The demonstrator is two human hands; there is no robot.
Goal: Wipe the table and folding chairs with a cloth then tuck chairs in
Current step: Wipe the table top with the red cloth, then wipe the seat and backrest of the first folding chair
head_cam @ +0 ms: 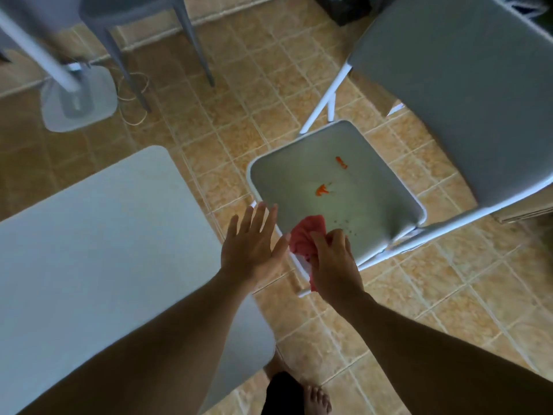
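A person is looking down at a folding chair (299, 175) standing just beside a table (89, 235) on a tiled floor. The right hand (332, 259) is gripping a pink cloth (305, 235), fingers curled round it, at the seat's near corner. The left hand (251, 247) is hanging beside it with fingers straight and slightly apart, holding nothing.

Orange smears (322, 190) and crumbs (344, 226) are lying on the seat.

The cloth is looking soft, light and bunched, so it is probably best kept wadded under the palm. The chair is likely light and could slide on the tile, so steadying it by the seat edge or backrest (463, 100) seems wise.

The right hand is hiding part of the cloth, and the seat is covering most of the legs. Whether the left hand is touching the seat is unclear.
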